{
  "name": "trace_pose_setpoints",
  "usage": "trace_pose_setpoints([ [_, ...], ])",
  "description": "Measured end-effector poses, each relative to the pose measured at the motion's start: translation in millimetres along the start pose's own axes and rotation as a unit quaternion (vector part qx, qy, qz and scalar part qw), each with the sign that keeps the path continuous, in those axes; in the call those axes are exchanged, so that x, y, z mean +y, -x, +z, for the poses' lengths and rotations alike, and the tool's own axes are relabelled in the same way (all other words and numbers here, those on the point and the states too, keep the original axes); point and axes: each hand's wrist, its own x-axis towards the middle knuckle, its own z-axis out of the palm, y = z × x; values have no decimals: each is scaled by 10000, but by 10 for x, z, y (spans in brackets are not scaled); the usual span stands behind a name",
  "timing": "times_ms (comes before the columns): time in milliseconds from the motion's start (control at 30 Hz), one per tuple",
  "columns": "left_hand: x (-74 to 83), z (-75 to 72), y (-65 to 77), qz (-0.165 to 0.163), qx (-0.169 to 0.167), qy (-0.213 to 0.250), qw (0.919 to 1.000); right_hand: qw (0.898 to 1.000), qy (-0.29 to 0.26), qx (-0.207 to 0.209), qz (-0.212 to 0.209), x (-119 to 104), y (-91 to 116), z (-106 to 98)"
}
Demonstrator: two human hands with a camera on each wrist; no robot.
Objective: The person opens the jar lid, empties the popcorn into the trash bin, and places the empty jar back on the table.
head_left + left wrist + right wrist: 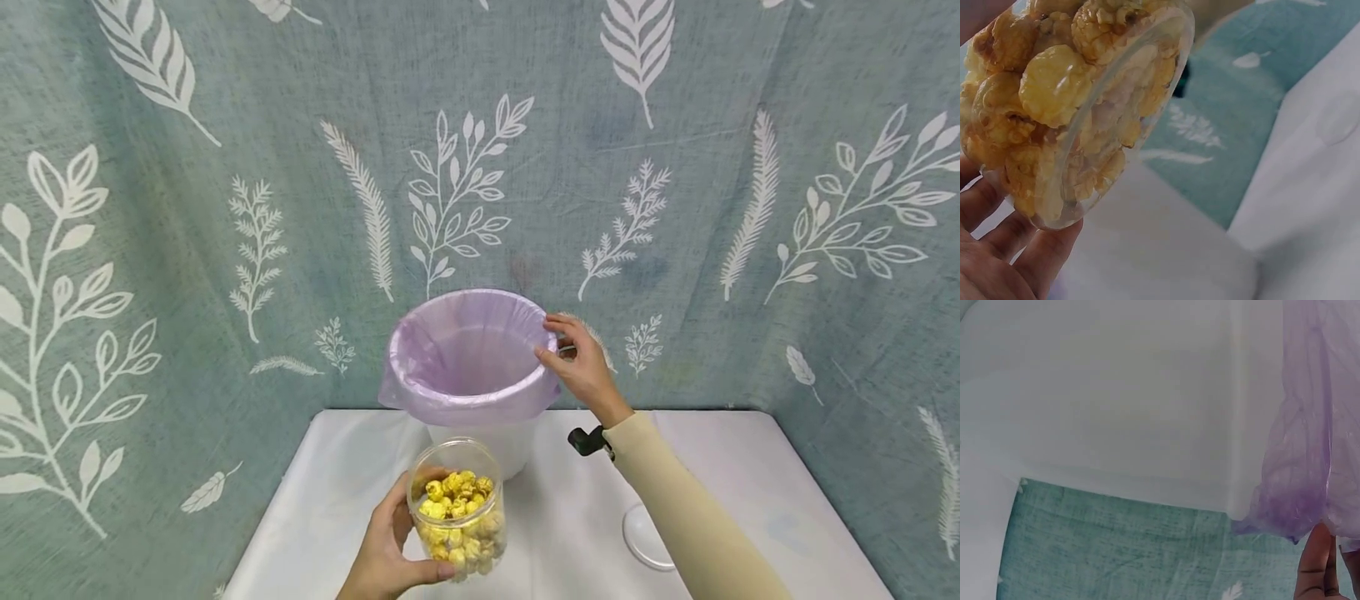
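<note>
A clear plastic jar (492, 533) of yellow popcorn (453, 500) is in my left hand (384, 550), its open top tipped slightly away from me. In the left wrist view, my left fingers (1047, 250) spread along the jar's side near its base. Behind the jar stands a white trash can (517, 446), lined with a purple trash bag (465, 408) folded over its rim. My right hand (585, 371) holds that rim at the right, thumb at the inner side and fingers at the outer side. The right wrist view shows a fingertip (1316, 550) against the hanging bag.
A round white lid (648, 537) lies on the white-covered table (585, 517), partly behind my right sleeve (690, 508). Leaf-patterned green fabric (300, 233) surrounds the table at the back and sides. A dark wrist device (588, 440) sits at my right wrist.
</note>
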Motion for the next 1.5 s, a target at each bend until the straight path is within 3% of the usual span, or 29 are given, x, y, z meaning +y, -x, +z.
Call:
trace_pose_setpoints([
  [200,208,-336,-162,282,277,-514,9979,9999,-106,47,94,7,-18,-6],
  [367,495,-645,-384,401,538,-1142,9912,9998,-132,-24,151,-3,-35,-12],
  [500,721,-859,-626,494,675,-1769,9807,9997,-137,22,178,9,-40,-22],
  [733,1045,-1136,-1113,187,808,-2715,9589,9997,-161,0,183,31,-46,-31],
  [967,1227,-1271,-1550,-111,689,-3490,9345,9997,-194,-19,164,26,-48,-21],
  [1200,1266,-1337,-1827,-583,429,-4180,9056,9996,-208,-35,163,21,-36,-8],
  [1500,1205,-1325,-2066,-599,123,-4489,8915,9989,-419,-10,220,38,0,17],
])
